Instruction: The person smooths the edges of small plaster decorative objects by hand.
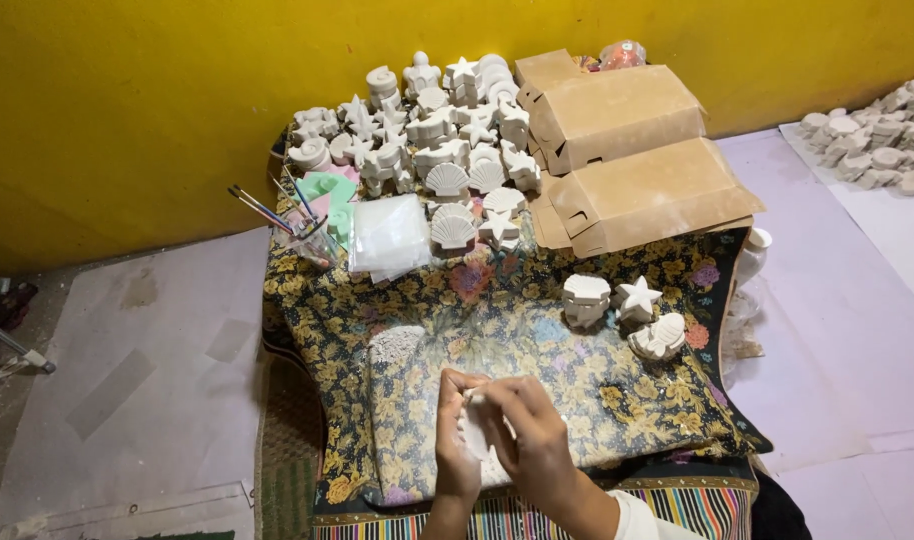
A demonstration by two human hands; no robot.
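Pinching a small white plaster piece (474,432) over the lap, the left hand (455,440) and right hand (529,440) both close on it, fingertips at its edges. It looks stiff, light and brittle, best held by its thicker rim. Beyond on the floral cloth (417,300) sit 3 cast shapes (627,310), then a crowd of white casts (427,130) and 2 cardboard boxes (627,150).

Home craft workshop on the floor: stacked white plaster figurines (427,130), paintbrushes (272,212), cardboard boxes (627,150) on a floral cloth (427,310), yellow wall (127,100).
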